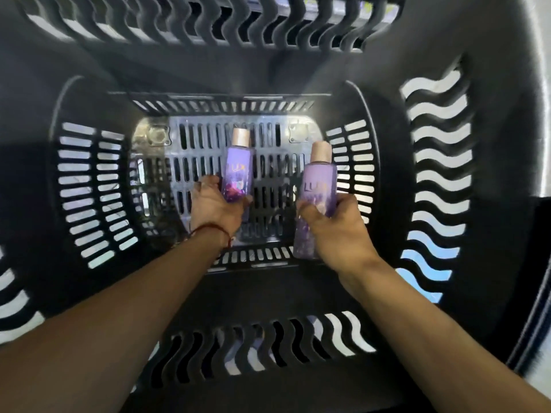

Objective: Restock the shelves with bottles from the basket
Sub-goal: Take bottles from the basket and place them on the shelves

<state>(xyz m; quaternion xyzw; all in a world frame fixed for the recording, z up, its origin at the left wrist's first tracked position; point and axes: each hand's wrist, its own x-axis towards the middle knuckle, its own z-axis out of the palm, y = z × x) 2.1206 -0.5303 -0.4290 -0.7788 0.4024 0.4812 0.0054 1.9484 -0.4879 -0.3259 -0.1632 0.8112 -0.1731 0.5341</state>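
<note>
I look straight down into a deep black plastic basket (89,186) with slotted walls and floor. My left hand (213,208) grips the lower part of a dark purple Lux bottle (237,171) with a rose-gold cap, low near the basket floor. My right hand (337,231) grips a second, paler purple Lux bottle (317,186), its cap pointing away from me; it looks larger and nearer to the camera. A red thread is tied round my left wrist. No other bottles show inside the basket.
The basket's walls rise on all sides around both forearms, with wavy slots near the rim (441,174). A pale floor shows through the slots. No shelves are in view.
</note>
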